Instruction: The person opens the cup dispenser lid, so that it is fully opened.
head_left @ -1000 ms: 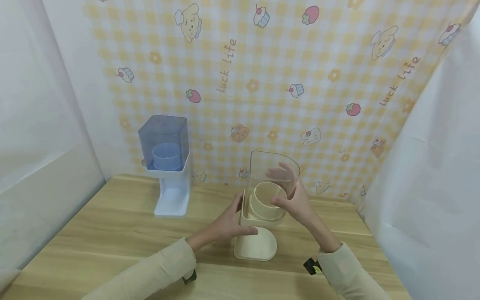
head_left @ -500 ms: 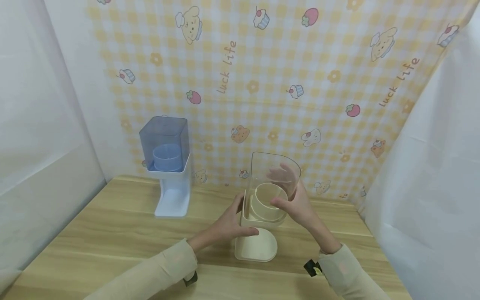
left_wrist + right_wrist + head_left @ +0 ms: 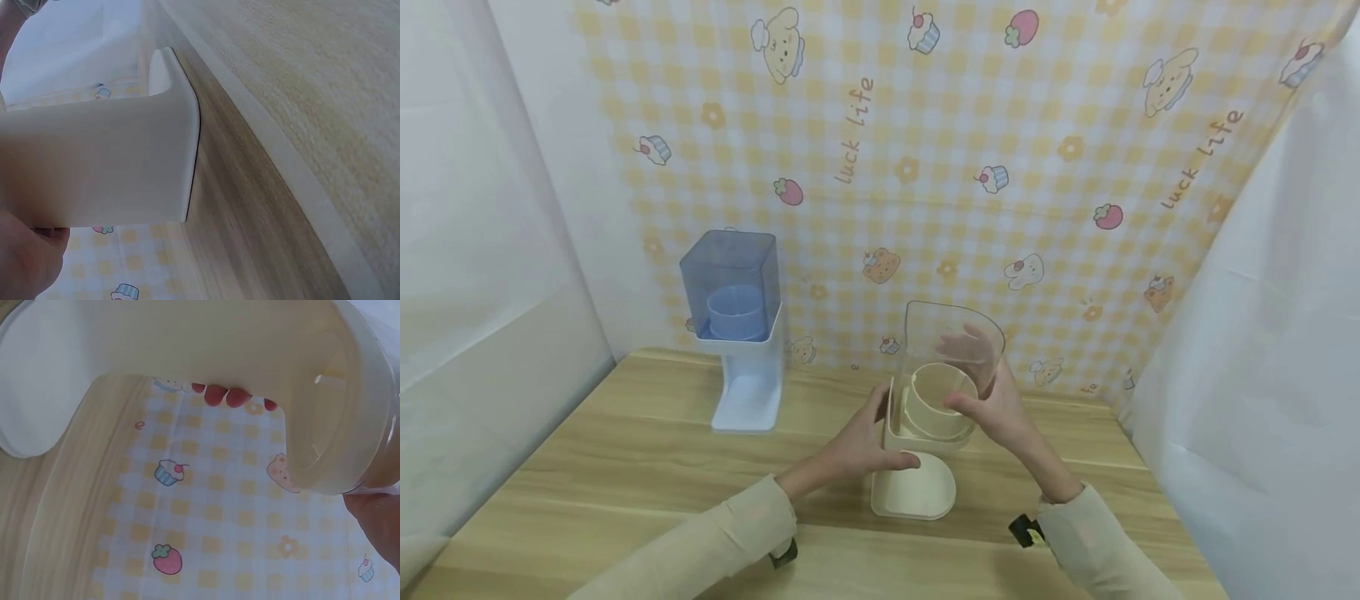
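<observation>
A cream dispenser [image 3: 917,492] stands upright on the table, with a rounded foot, a column and an upper tray. Inside its clear cover [image 3: 921,337] is a cream round cup-like ring [image 3: 940,427]. My left hand [image 3: 859,446] grips the column below the tray, thumb in front and fingers behind. In the right wrist view, left fingertips [image 3: 215,395] show past the column's edge. My right hand [image 3: 1000,408] holds the clear cover from the right side, thumb on the near face, fingers seen through the plastic behind. The left wrist view shows the column's plain side [image 3: 119,162] close up.
A second dispenser [image 3: 748,400], white with a blue-tinted cover [image 3: 730,258], stands farther back on the left. Behind the wooden table [image 3: 662,492] hangs a yellow checked cloth [image 3: 955,108]. White sheets [image 3: 1262,358] close in both sides.
</observation>
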